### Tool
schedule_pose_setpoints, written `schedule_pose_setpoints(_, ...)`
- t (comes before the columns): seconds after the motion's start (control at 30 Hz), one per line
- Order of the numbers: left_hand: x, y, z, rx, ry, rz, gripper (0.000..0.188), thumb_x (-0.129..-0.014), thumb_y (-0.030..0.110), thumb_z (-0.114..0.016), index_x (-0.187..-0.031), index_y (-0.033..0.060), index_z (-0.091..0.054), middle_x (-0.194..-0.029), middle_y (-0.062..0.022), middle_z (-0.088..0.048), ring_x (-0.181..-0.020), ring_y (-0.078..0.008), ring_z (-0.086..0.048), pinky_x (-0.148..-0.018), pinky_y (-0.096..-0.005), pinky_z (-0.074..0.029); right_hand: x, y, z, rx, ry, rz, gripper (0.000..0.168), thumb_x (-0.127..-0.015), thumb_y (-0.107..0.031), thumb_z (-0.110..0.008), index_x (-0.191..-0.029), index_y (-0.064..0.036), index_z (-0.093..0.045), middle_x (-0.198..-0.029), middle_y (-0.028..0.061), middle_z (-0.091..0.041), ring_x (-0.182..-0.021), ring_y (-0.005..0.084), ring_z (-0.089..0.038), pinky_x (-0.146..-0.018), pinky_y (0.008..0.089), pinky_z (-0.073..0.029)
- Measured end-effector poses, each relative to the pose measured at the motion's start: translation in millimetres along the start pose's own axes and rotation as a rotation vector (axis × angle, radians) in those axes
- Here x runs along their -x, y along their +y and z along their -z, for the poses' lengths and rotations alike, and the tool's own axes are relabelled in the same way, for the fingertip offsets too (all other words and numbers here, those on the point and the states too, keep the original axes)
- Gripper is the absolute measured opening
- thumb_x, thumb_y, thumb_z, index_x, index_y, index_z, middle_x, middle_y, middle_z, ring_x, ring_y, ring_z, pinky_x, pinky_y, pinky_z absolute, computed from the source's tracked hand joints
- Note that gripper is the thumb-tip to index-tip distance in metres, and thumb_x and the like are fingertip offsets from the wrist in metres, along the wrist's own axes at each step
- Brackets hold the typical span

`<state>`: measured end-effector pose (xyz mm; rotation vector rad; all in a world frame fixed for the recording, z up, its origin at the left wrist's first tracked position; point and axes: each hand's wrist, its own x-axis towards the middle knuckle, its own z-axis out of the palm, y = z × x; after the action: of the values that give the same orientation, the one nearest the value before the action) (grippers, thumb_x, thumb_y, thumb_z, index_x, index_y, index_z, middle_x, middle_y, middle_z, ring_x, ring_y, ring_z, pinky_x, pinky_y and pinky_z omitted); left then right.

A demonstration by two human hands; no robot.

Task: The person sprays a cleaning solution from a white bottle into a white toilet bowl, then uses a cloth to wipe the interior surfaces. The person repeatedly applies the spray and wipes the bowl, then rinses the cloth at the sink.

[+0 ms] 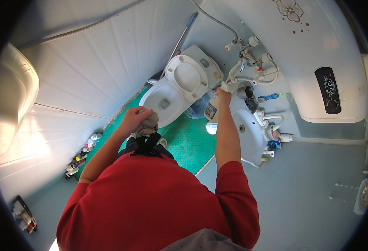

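Note:
My left hand is closed around a crumpled grey-brown cloth, left of the toilet bowl's front. My right hand reaches forward to the white trigger head of a bottle, between the toilet tank and the sink. Below the hand stands a pale bottle with a printed label; my forearm partly covers it. The white toilet has its seat and lid raised, and the bowl lies open between my hands.
A white washbasin with a faucet, metal cup and toiletries is at right. Behind the toilet lean a broom and pipes. A bagged bin stands beside it. Bottles line the left wall; a water heater hangs upper right.

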<state>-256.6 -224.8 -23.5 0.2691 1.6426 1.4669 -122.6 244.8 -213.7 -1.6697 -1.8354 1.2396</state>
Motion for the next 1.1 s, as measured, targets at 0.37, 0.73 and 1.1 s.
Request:
schedule_pose_setpoints(0.37,8.5,-8.5,0.0,-0.061,0.119,0.062,0.035,-0.084,0.030,-0.068,-0.098,-0.0018,-0.066,-0.088,-0.0085,-0.066,-0.077,-0.0139,-0.062,-0.070,-0.0270,-0.051,-3.6,-45.4,8.5,-0.193,-0.118,0.088,0.017,-0.070,-0.007,-0.066,-0.083,0.004,-0.064,-0.066,0.0090,-0.063,-0.058,0.0204,-0.062,-0.053,0.0331,-0.048)
schedule_pose_setpoints(0.73,5.7,-16.5,-3.1,0.035,0.137,0.064,0.036,-0.084,0.031,-0.068,-0.097,-0.0019,-0.067,-0.089,-0.0096,-0.067,-0.079,-0.0145,-0.064,-0.071,-0.0271,-0.052,-12.9,-53.0,-2.0,-0.131,-0.072,-0.015,0.013,-0.071,-0.008,-0.071,-0.081,-0.002,-0.065,-0.071,0.0063,-0.063,-0.058,0.0168,-0.058,-0.053,0.0302,-0.044)
schedule_pose_setpoints(1.1,-5.9,-13.3,-15.8,0.105,0.104,0.046,0.033,-0.085,0.030,-0.068,-0.095,-0.0012,-0.067,-0.087,-0.0081,-0.067,-0.078,-0.0129,-0.063,-0.070,-0.0264,-0.051,-30.6,-101.5,-49.5,-0.097,-0.258,0.227,0.017,-0.072,-0.010,-0.073,-0.083,-0.001,-0.063,-0.073,0.0048,-0.061,-0.057,0.0140,-0.056,-0.053,0.0280,-0.043)
